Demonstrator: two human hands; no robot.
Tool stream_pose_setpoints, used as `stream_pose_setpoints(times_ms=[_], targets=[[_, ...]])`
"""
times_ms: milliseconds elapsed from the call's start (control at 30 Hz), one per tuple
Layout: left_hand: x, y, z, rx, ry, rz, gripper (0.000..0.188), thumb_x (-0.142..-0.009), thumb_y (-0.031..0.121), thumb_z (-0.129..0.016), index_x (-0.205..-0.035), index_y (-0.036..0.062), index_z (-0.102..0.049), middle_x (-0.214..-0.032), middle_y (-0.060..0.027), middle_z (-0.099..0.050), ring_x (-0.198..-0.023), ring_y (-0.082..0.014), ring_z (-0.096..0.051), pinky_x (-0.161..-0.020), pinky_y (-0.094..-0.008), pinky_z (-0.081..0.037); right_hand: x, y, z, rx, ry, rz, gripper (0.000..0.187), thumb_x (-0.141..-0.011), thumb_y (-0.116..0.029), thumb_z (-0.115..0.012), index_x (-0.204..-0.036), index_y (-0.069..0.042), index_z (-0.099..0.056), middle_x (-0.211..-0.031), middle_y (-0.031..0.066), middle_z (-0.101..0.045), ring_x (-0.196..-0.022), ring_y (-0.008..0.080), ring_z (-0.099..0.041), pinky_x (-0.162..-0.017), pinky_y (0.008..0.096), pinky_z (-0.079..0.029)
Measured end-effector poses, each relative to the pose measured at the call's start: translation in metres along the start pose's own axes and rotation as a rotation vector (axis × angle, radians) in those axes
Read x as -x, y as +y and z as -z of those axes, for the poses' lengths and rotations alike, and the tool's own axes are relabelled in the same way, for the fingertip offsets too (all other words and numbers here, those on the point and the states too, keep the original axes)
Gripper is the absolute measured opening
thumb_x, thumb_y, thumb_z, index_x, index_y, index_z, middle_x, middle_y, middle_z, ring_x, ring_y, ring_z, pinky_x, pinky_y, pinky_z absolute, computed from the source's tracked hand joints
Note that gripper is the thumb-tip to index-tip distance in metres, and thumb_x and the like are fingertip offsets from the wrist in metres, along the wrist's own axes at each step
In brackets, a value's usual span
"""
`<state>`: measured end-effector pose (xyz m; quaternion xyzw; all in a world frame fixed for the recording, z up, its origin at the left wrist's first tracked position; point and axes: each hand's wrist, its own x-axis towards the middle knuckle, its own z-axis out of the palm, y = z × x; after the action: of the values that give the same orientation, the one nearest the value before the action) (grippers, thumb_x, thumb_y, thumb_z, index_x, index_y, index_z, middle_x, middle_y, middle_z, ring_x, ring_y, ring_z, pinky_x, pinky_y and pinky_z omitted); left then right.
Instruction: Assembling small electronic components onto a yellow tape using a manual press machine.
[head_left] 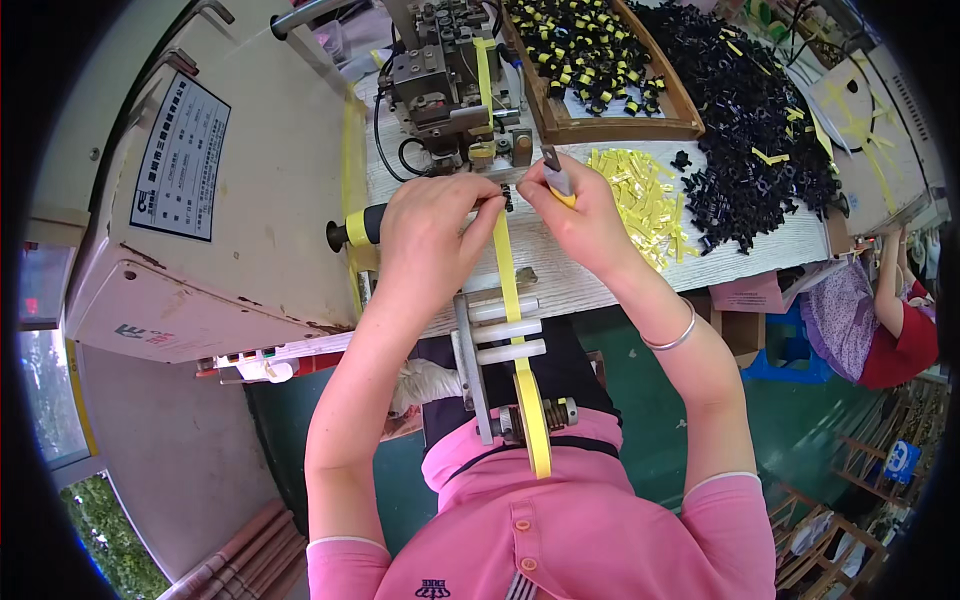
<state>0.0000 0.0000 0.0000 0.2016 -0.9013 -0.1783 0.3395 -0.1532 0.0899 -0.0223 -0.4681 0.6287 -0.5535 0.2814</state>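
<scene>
My left hand (pixel 432 228) is closed in a pinch, with a small black plastic part (pixel 507 198) at its fingertips, at the upper end of a yellow tape strip (pixel 506 262). My right hand (pixel 588 222) grips a utility knife (pixel 559 180) with a grey and yellow body, its blade end pointing up and away from me. The right fingertips come close to the black part, and they partly hide the details there. Below my hands, the strip passes white rollers (pixel 510 330) and leads down to a yellow tape roll (pixel 534 425) on a metal bracket.
Ahead stands a metal press machine (pixel 440 95); a large beige cabinet (pixel 215 190) is on the left. Yellow cut strips (pixel 635 200) lie right of my hands, beside a heap of black parts (pixel 745 140). A wooden tray (pixel 620 128) holds black-and-yellow pieces. Another person (pixel 870 320) sits far right.
</scene>
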Motion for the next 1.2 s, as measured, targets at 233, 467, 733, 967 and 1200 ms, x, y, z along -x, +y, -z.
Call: stream_pose_setpoints(times_ms=[233,467,733,967,1200], targets=[[-0.005,-0.006,0.001,0.054,-0.002,-0.139,0.011,-0.076,0.008,-0.067,-0.085,0.0059,-0.061,-0.084,-0.0065,-0.065,-0.078,-0.0273,-0.062,-0.069,-0.0382,-0.046,0.001,-0.004,0.006,0.088,-0.015,0.047,0.005,-0.086,-0.003,-0.059,-0.083,-0.001,-0.057,-0.075,0.0007,-0.056,-0.072,0.0078,-0.05,-0.068,0.0239,-0.042],[-0.012,-0.005,-0.008,0.004,-0.03,-0.184,0.017,-0.074,0.003,-0.068,-0.089,0.0055,-0.062,-0.093,-0.0061,-0.067,-0.084,-0.0255,-0.064,-0.074,-0.0355,-0.047,-0.011,-0.004,0.013,0.073,0.008,0.08,0.006,-0.086,-0.003,-0.06,-0.082,-0.001,-0.056,-0.073,0.0012,-0.055,-0.07,0.0078,-0.049,-0.066,0.0237,-0.041],[-0.026,0.007,-0.027,0.024,0.007,-0.191,0.013,-0.074,0.006,-0.067,-0.086,0.0058,-0.061,-0.089,-0.0051,-0.065,-0.08,-0.0256,-0.062,-0.07,-0.0364,-0.046,-0.008,0.006,0.04,0.047,-0.028,0.013,0.005,-0.086,-0.004,-0.06,-0.083,-0.001,-0.056,-0.073,0.0005,-0.055,-0.07,0.0072,-0.049,-0.065,0.0231,-0.041],[-0.012,-0.007,-0.012,0.145,0.072,-0.105,0.017,-0.069,0.006,-0.07,-0.081,0.0069,-0.059,-0.087,-0.006,-0.06,-0.081,-0.0264,-0.059,-0.069,-0.0378,-0.045,0.004,-0.014,-0.001,0.122,0.055,0.182,0.008,-0.086,-0.006,-0.061,-0.084,0.0,-0.057,-0.075,0.004,-0.059,-0.071,0.011,-0.053,-0.068,0.0246,-0.043],[-0.009,0.005,-0.002,0.014,0.016,-0.126,0.017,-0.067,0.003,-0.067,-0.077,0.007,-0.054,-0.084,-0.0069,-0.055,-0.085,-0.0289,-0.055,-0.075,-0.0402,-0.041,0.014,-0.029,0.025,0.502,0.033,0.11,0.015,-0.087,-0.01,-0.06,-0.096,0.001,-0.055,-0.08,0.0055,-0.061,-0.074,0.0131,-0.058,-0.066,0.0262,-0.046]])
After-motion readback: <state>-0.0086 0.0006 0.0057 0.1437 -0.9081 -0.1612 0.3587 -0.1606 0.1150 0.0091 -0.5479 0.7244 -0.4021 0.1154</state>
